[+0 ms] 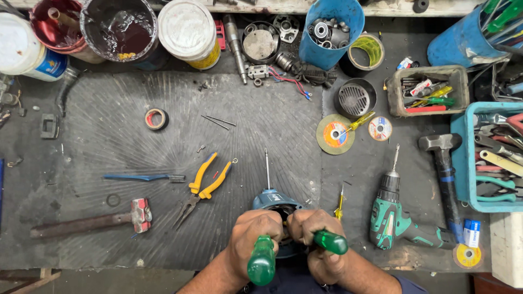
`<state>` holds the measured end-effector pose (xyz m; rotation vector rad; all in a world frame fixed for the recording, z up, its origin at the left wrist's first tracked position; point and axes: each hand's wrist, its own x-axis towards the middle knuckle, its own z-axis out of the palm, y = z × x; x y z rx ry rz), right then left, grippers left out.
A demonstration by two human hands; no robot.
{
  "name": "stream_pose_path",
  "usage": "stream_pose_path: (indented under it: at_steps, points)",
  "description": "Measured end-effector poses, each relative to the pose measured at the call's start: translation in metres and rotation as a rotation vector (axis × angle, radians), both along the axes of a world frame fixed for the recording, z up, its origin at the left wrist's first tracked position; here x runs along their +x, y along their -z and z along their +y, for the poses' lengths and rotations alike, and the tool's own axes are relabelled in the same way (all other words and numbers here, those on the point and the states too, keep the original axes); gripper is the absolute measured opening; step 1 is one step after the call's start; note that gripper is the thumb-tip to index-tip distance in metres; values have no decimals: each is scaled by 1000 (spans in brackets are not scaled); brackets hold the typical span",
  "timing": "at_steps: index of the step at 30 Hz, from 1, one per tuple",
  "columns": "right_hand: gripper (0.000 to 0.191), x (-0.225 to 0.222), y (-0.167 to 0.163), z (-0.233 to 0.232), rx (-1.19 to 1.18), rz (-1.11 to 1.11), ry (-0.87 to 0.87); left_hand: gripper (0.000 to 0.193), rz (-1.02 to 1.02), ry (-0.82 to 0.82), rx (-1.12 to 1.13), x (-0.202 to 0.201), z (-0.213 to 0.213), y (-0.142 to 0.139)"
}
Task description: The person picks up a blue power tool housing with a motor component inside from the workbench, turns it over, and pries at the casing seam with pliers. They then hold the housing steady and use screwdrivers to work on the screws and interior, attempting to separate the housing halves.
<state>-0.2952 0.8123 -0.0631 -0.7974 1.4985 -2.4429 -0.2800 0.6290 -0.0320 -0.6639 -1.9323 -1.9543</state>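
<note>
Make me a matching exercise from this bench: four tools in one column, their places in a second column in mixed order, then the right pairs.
Tools:
1. yellow-handled pliers
2. cordless drill
3. roll of tape
4. red-headed hammer

Places:
A. far left, near the front edge of the bench
B. right of both hands
C. up the mat, left of two thin rods
D. just left of the blue tool housing

Pairs: 1-D, 2-B, 3-C, 4-A
</note>
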Motion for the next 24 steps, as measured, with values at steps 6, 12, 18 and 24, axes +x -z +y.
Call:
stream_pose_path:
  at_steps: [6, 12, 18, 24]
  points:
    - [55, 11, 9, -8, -176, 90, 232, 19, -6, 20, -17, 1, -2, 1]
    - [53, 4, 8, -11, -130, 63, 131, 17, -26, 0, -37, 1, -2, 0]
    - [55, -8, 3, -5, 8, 52, -8, 16, -77, 98, -32, -2, -11, -2]
    - [56, -5, 4, -4, 3, 45, 3, 16, -22, 63, -41, -4, -8, -3]
